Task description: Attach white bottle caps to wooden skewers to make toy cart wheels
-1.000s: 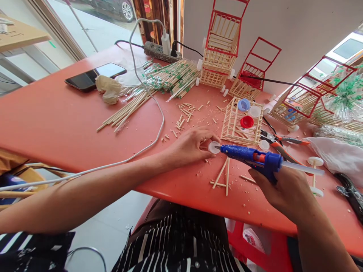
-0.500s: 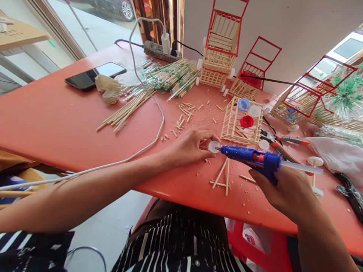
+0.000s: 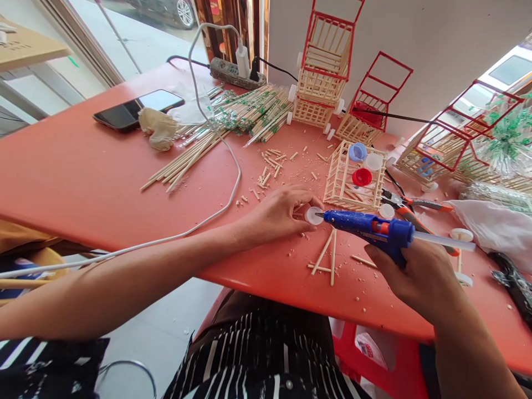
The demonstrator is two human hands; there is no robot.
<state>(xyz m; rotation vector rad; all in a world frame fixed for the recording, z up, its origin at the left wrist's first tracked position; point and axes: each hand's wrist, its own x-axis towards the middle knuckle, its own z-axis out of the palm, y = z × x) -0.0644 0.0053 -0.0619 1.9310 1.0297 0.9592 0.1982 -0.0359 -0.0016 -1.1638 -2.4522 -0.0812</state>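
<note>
Between the thumb and fingers of my left hand (image 3: pixel 286 213) is a white bottle cap (image 3: pixel 313 215), its hollow side turned to the right. My right hand (image 3: pixel 424 277) grips a blue hot glue gun (image 3: pixel 366 224), with a clear glue stick (image 3: pixel 446 242) sticking out of its back. The gun's nozzle points left and reaches into the cap. Just below the gun, a triangle of wooden sticks (image 3: pixel 332 257) lies on the table. Behind it stands a small stick crate (image 3: pixel 332 185) bearing a blue cap (image 3: pixel 357 152), a white cap and a red cap (image 3: pixel 361 177).
Pliers (image 3: pixel 419 219) and a stick axle with white cap wheels (image 3: pixel 461 235) lie to the right. Red-trimmed stick carts (image 3: pixel 324 61) stand at the back. Bundled sticks (image 3: pixel 253 111), a phone (image 3: pixel 120 115), a power strip (image 3: pixel 233 75) and a white cable (image 3: pixel 239 174) are left of centre.
The glue gun's nozzle has moved very slightly within the cap. Both hands keep nearly the same place and the same hold.
</note>
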